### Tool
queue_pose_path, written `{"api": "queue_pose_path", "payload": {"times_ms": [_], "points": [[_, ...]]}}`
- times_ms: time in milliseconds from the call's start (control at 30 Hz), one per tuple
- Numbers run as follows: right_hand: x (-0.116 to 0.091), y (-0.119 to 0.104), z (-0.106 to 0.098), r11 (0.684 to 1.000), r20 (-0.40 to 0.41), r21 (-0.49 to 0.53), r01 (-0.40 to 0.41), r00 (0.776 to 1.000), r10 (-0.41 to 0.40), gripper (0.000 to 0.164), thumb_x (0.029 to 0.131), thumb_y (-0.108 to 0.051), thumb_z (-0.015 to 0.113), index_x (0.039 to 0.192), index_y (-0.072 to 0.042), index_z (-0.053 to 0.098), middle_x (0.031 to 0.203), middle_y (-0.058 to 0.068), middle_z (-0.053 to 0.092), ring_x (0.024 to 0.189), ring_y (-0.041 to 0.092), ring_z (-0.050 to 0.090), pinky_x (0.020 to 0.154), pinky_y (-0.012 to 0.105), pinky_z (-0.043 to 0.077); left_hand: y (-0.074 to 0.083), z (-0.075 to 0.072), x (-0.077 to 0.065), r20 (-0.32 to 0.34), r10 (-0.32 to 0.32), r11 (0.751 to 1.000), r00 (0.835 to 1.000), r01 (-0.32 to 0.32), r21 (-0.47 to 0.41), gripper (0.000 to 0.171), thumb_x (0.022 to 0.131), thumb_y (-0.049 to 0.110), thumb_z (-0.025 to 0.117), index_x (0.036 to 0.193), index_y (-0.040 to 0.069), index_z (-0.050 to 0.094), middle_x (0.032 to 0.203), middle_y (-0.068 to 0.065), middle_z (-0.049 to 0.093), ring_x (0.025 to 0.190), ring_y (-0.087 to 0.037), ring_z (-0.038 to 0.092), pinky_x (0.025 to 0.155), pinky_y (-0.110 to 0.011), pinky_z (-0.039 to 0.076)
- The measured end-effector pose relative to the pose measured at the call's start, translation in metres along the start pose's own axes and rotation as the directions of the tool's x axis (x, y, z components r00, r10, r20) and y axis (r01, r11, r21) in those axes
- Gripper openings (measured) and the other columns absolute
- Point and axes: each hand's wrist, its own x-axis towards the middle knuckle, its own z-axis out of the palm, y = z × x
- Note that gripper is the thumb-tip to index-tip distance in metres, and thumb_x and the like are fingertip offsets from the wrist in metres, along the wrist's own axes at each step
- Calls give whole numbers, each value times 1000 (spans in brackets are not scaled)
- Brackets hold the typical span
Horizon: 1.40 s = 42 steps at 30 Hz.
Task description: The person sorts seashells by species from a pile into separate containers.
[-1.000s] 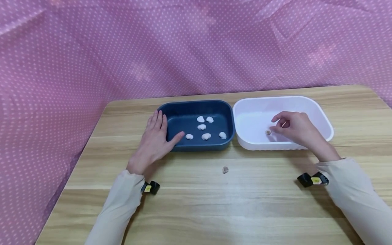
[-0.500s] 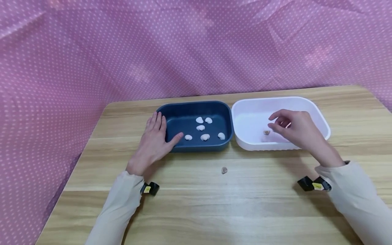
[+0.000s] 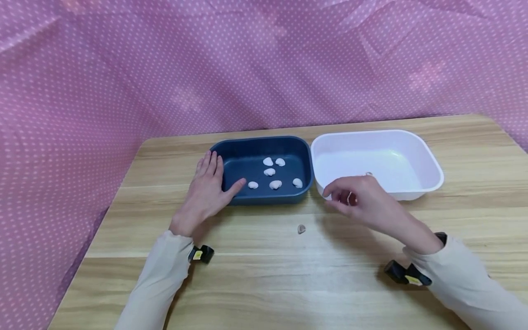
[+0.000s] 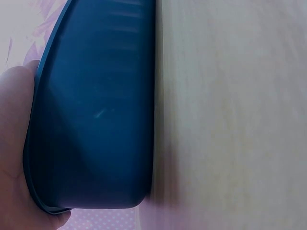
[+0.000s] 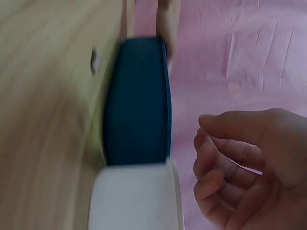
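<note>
My left hand (image 3: pixel 206 190) rests on the left rim of the dark blue tray (image 3: pixel 264 200), fingers straight and thumb spread over the near side. Several white seashells (image 3: pixel 275 184) lie inside that tray. The right hand (image 3: pixel 365 201) hovers over the near left corner of the white tray (image 3: pixel 429 183), fingers loosely curled with nothing visible between them. Behind it, a small brownish shell (image 3: pixel 369 173) in the white tray is mostly hidden by the hand. Another brownish shell (image 3: pixel 301 229) lies on the table in front of the trays.
Both trays stand side by side, touching, near the back of the wooden table (image 3: pixel 288 284). A pink dotted cloth (image 3: pixel 247 68) hangs behind the table and along its left. Black wrist cameras (image 3: pixel 406 273) are worn under both sleeves.
My right hand has moved left and toward me, from inside the white tray to its near left corner. A brownish shell has stayed in that tray. The left hand has not moved.
</note>
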Motion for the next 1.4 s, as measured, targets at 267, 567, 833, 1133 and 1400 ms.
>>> {"api": "queue_pose_path", "payload": {"times_ms": [267,567,833,1133,1400], "points": [[-2,-9,29,992,185,100,-77,981,57,14,84,-6,74,96,-12,72,78,-13,63,68,4,55,60,23,51,-1,1,0,-5,1,1000,1000,-1,11,103,90,75,26,150,-7,14,159,-21,2,147,-30,-6,119,-41,-3],[-3,1,52,983,206,168,-72,978,36,19,80,-3,75,97,-10,70,76,-12,64,67,2,57,59,22,52,-1,1,0,-15,5,1000,1000,-5,12,102,90,74,28,150,-7,16,159,-21,3,147,-30,-6,119,-41,-3],[-2,13,62,963,247,232,-139,966,80,20,81,-6,76,99,-11,69,74,-11,64,66,4,58,58,22,50,-1,1,1,-14,3,1000,1000,-3,8,101,90,74,28,150,-7,17,159,-22,5,147,-30,-6,119,-41,-3],[-2,20,69,971,247,194,-138,965,88,20,83,-12,76,102,-13,70,69,-12,57,61,4,51,57,21,46,-1,1,1,-8,-11,1000,1000,11,1,101,90,74,30,150,-6,17,159,-21,5,148,-29,-6,119,-41,-3],[-2,22,71,977,242,157,-143,965,103,18,84,-18,76,102,-18,73,66,-13,54,57,4,49,52,21,42,-1,2,1,-14,-8,1000,1000,8,8,100,91,73,31,150,-6,18,159,-21,7,148,-29,-5,119,-42,-2]]}}
